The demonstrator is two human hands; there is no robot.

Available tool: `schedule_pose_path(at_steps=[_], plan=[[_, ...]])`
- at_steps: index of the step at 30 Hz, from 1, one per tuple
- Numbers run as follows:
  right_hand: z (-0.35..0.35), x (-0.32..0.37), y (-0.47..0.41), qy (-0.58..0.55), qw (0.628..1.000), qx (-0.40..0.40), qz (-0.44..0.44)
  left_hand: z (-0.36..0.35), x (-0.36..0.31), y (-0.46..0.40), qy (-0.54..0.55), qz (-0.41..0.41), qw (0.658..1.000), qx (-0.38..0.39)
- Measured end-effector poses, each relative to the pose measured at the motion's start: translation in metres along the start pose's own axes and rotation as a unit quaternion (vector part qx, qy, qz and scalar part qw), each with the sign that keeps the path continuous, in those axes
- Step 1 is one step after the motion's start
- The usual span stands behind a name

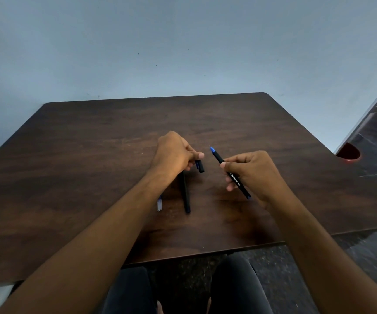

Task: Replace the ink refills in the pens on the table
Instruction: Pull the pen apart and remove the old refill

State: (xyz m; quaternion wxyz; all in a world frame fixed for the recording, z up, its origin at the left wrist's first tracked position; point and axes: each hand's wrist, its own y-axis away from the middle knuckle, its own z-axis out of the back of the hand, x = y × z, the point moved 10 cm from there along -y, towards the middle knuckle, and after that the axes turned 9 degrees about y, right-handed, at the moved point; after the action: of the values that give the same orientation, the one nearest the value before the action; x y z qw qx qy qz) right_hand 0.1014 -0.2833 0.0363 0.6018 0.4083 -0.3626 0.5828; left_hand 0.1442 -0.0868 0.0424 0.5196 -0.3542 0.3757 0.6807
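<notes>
1. Head view: a dark wooden table [92, 155] fills the middle of the frame, with a pale wall behind it.
2. A clear ink refill [159, 203] lies on the table just beside the left forearm, long axis running near to far; its far part is hidden by the arm.
3. A black pen barrel [186, 196] lies just right of the refill, long axis also near to far.
4. The left hand [175, 152] pinches a black pen cap [200, 166] with curled fingers; the cap hangs downward.
5. The right hand [251, 171] grips a black pen [230, 173] around mid-barrel. Its blue tip points up and to the left, toward the cap; the long axis is diagonal.
6. A red object [349, 152] sits beyond the table's right edge.
</notes>
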Motion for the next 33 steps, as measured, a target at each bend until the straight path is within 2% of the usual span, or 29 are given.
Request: schedule_pose_path(at_steps=[7, 10, 14, 19, 24, 33], plan=[[-0.005, -0.006, 0.001, 0.011, 1.0, 0.003, 0.002, -0.016, 0.011, -0.015, -0.085, 0.098, 0.99, 0.057], [-0.009, -0.007, 0.001, 0.017, 1.0, 0.009, 0.003, -0.017, 0.014, -0.022, -0.119, 0.087, 0.988, 0.044], [-0.014, -0.006, 0.001, 0.02, 1.0, 0.017, 0.001, -0.018, 0.017, -0.024, -0.114, 0.073, 0.99, 0.032], [-0.016, -0.008, 0.0, 0.015, 1.0, 0.017, -0.002, -0.017, 0.017, -0.025, -0.096, 0.093, 0.99, 0.039], [-0.017, -0.011, -0.002, 0.008, 1.0, 0.016, -0.009, -0.013, 0.017, -0.025, -0.086, 0.064, 0.994, -0.015], [-0.018, -0.011, -0.002, 0.011, 1.0, 0.017, -0.008, -0.012, 0.027, -0.024, -0.041, 0.114, 0.993, 0.013]])
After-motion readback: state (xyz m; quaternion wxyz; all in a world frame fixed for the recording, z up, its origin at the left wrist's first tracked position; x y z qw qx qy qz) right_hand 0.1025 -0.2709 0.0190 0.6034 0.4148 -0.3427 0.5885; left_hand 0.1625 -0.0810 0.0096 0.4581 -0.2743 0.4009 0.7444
